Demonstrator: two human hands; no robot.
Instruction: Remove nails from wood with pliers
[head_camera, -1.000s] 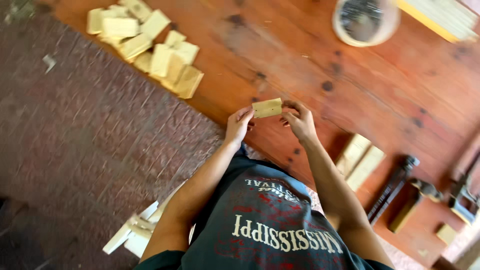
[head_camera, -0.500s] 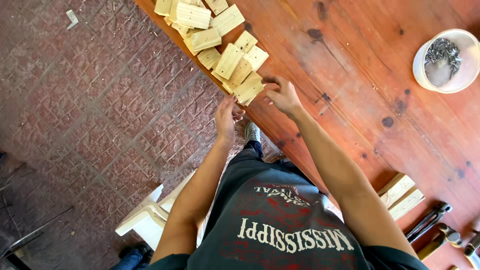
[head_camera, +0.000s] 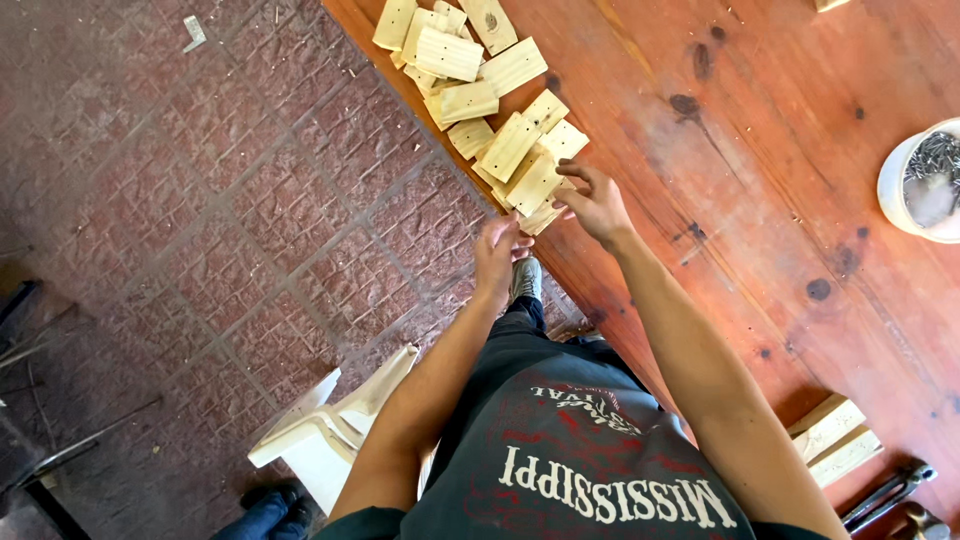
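Your right hand (head_camera: 598, 205) rests loosely curled, fingertips on the nearest wooden block (head_camera: 535, 185) of the pile (head_camera: 480, 85) heaped at the table (head_camera: 760, 150) edge, at twelve o'clock from your body. Your left hand (head_camera: 497, 255) hangs open just off the edge, at seven o'clock from that block, gripping nothing. The pile overhangs the rim; a careless tug could likely spill blocks onto the brick floor (head_camera: 200, 230). A tub of nails (head_camera: 925, 180) sits at three o'clock.

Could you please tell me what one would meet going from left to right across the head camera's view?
White plastic chair → left hand → right hand → stacked wooden blocks near the bottom edge → white bowl of nails.
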